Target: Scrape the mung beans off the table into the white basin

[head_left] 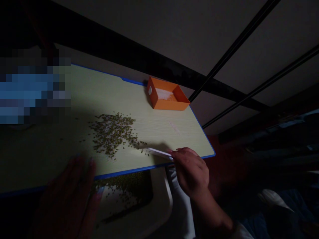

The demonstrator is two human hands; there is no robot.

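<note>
My right hand [191, 171] pinches a thin white stick [159, 152]; left hand [67, 192] seems spread; pale grains [163, 94] boxed, small green beans [112, 131] remain.

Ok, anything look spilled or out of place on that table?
Yes: a pale streak lies on the tabletop near the orange box, which holds similar pale material, so it may be spillage. A few dark specks lie apart from the loose spread of green grains, on the side away from the box.

Dark strips [239, 42] line grey panels [254, 66] near reddish floor [224, 172].
</note>
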